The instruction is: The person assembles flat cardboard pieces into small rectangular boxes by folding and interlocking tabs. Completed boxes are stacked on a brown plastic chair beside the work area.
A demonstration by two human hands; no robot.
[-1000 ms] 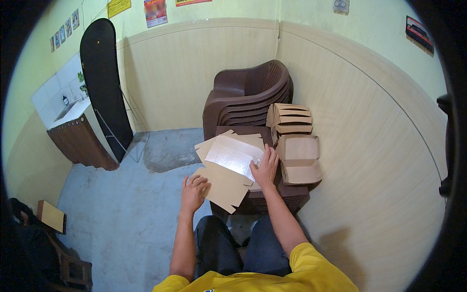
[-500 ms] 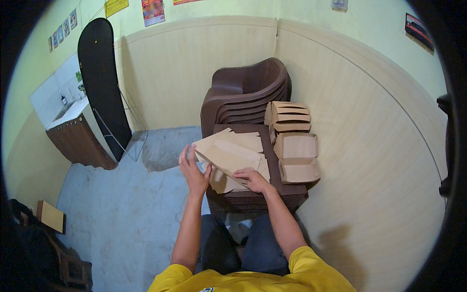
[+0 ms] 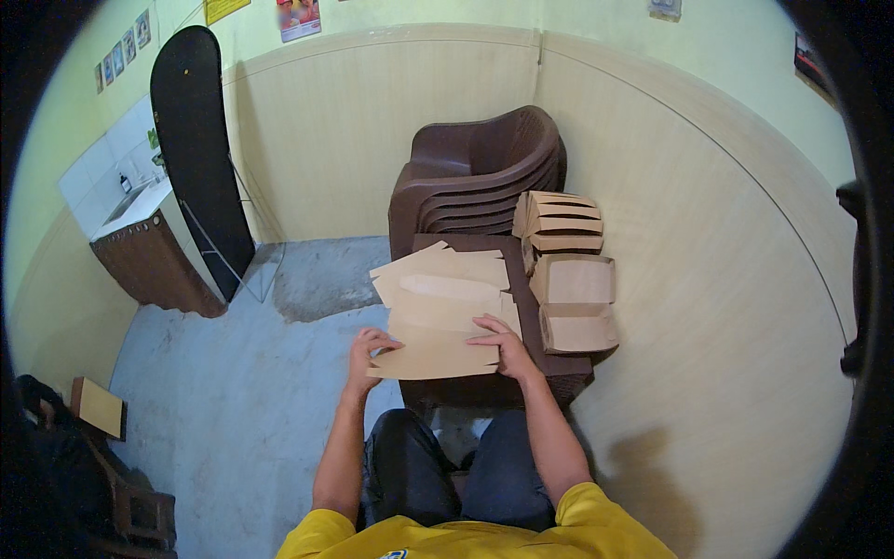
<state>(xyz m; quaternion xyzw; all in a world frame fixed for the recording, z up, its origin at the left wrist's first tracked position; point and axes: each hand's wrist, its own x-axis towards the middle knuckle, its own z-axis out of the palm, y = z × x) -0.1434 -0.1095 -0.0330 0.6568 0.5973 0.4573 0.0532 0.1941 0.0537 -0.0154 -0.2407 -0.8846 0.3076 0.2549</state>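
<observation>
A flat brown cardboard box blank (image 3: 433, 352) lies near the front of the brown wicker-patterned stand (image 3: 527, 317), its notched front edge toward me. My left hand (image 3: 366, 360) grips its left edge, fingers curled at the near left corner. On the opposite side my right hand (image 3: 505, 348) holds the right edge, with its fingers spread over the top face. Beneath and beyond this blank, more flat cardboard blanks (image 3: 475, 266) lie overlapping at different angles.
Right of the blanks stands an open folded box (image 3: 577, 328), with a group of nested boxes (image 3: 563, 222) behind it. Stacked brown plastic chairs (image 3: 484, 154) rise at the back by the wall. Further left are a black upright board (image 3: 191, 168) and a sink counter (image 3: 140, 210).
The blank has gone from tilted and slanting to lying nearly level and square to me. My left hand has come down and nearer; my right hand has shifted right, onto the right edge.
</observation>
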